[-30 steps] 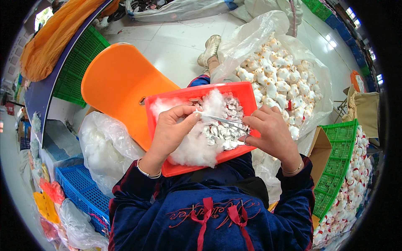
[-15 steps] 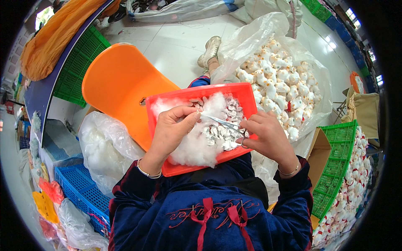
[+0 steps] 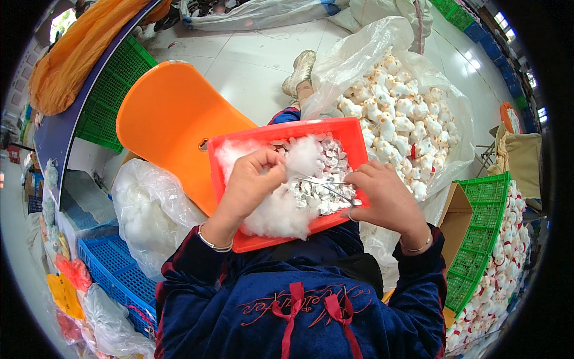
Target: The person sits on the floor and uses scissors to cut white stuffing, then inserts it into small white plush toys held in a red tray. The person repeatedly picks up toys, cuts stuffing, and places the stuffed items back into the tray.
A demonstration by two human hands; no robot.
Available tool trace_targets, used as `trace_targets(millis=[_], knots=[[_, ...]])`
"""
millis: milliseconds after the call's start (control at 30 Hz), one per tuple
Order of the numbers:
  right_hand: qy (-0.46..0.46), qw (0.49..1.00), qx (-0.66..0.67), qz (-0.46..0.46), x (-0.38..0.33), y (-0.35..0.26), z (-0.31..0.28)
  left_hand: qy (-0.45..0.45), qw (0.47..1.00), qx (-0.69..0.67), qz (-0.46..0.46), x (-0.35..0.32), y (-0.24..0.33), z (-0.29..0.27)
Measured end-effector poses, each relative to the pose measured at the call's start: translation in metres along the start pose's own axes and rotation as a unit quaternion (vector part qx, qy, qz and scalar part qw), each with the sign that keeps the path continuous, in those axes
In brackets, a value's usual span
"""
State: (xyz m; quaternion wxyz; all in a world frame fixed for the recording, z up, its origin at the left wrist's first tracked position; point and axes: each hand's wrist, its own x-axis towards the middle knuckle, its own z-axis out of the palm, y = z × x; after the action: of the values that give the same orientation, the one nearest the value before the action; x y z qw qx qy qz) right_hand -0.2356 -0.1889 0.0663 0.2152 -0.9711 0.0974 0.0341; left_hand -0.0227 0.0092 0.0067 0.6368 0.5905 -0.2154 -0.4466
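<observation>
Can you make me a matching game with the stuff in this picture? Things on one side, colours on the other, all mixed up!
Things:
1. tray on the lap
2. chair seat
3. crate on the right
4. fluffy stuffing

Colours:
A. green
B. white
C. red
D. orange

Pairs: 1-C, 2-D, 3-A, 4-B
</observation>
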Motion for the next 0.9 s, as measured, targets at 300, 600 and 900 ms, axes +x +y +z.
trace_targets(millis=[300, 600, 900], knots=[[0.030, 0.999, 0.042, -0.007, 0.002, 0.000, 0.005, 0.002, 1.000, 0.013, 0.022, -0.003, 0.004, 0.008], [0.007, 0.998, 0.047, -0.033, 0.008, -0.002, 0.009, -0.011, 0.999, 0.040, -0.002, -0.002, 0.002, 0.009], [0.070, 0.997, -0.011, -0.044, -0.002, -0.010, -0.020, -0.015, 0.966, 0.227, 0.118, 0.002, 0.001, 0.003]])
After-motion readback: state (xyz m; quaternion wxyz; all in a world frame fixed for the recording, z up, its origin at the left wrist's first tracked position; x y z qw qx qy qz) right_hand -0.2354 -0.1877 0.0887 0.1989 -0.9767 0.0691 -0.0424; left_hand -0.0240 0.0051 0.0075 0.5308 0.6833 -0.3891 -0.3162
